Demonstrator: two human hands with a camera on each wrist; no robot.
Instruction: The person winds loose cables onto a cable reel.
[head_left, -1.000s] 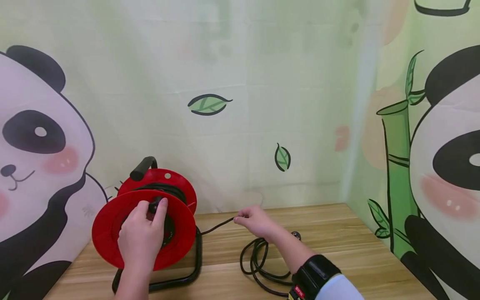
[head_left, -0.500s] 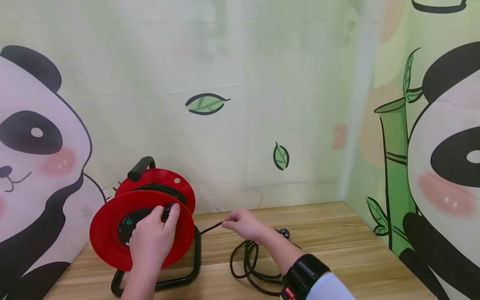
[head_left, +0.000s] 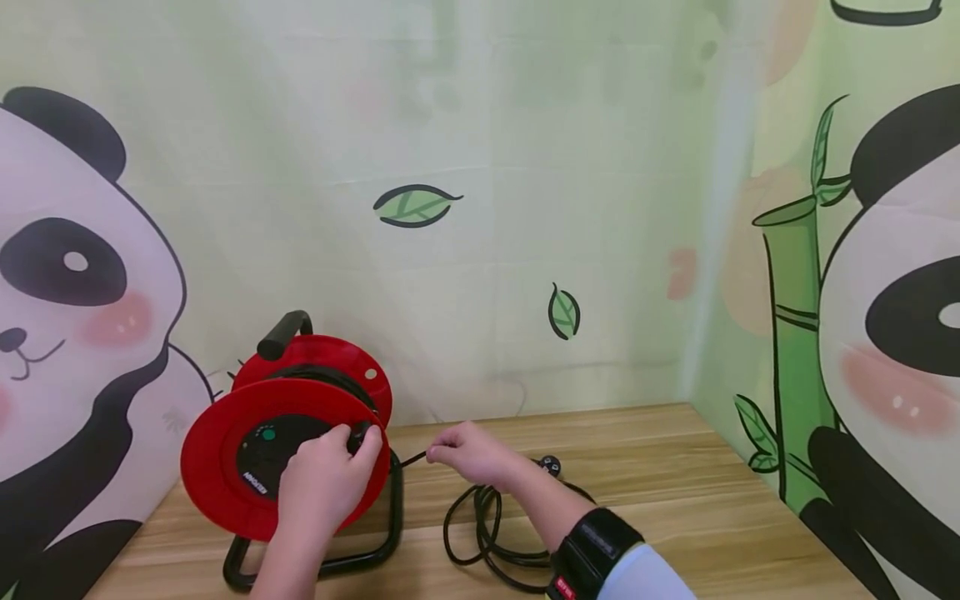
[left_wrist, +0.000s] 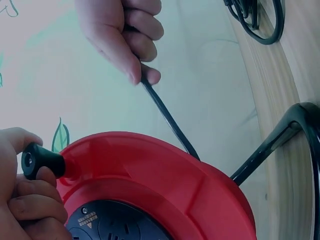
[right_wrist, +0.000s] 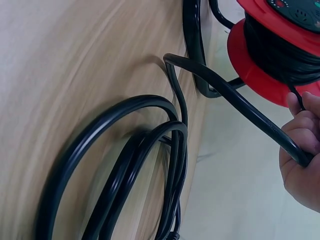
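Note:
A red cable reel (head_left: 213, 467) with a black hub stands on its black tube frame (head_left: 395, 517) at the left of the table. My left hand (head_left: 322, 483) grips the black crank knob (left_wrist: 45, 161) on the reel's front disc, thumb and fingers around it. To the right of the reel, my right hand (head_left: 472, 454) pinches the black cable (left_wrist: 167, 117), which runs from the reel's drum into the fingers. Out of the other side of that hand the cable hangs to loose coils (right_wrist: 115, 165) on the wooden table. Several turns of cable (right_wrist: 280, 55) lie wound between the red discs.
A black plug (head_left: 550, 465) lies behind the right forearm at the cable's end. The wooden table (head_left: 675, 500) meets a panda-printed cloth backdrop (head_left: 487, 250) behind and to the right. A black carrying handle (head_left: 283, 335) tops the reel.
My left hand has moved right and slightly down with the knob as the reel turned clockwise. My right hand has drawn closer to the reel with the cable, and the loose coils have shifted left.

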